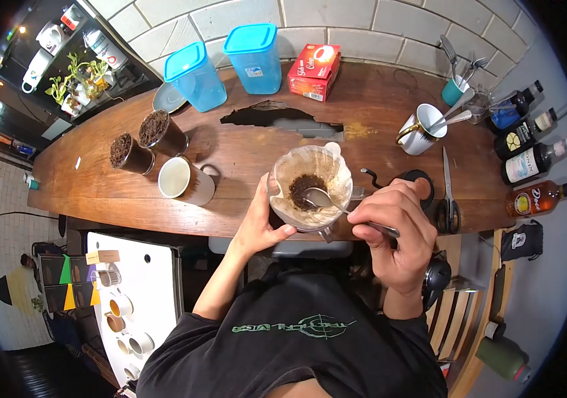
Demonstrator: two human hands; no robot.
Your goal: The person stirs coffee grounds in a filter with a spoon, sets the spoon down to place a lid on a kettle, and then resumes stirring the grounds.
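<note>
My left hand [255, 222] grips the near left side of a clear coffee dripper [294, 224], thumb in front and fingers partly hidden behind it. A brown-stained paper filter [288, 166] lines the dripper, with wet dark coffee grounds [298, 186] at the bottom. In my right hand [399, 232] is a metal spoon [318, 197], its handle pinched between thumb and fingers and its bowl down at the grounds. Below the dripper, a glass vessel is mostly hidden. Left of it stands a white mug [197, 184]. Two glasses of dark grounds [131, 156] [162, 134] stand beyond the mug.
A jagged hole [283, 119] breaks the wooden table [243, 192]. Behind it stand two blue-lidded containers [200, 83] [257, 66] and a red box [313, 73]. On the right are scissors [448, 199], a mug with spoons [419, 136] and several bottles [529, 166].
</note>
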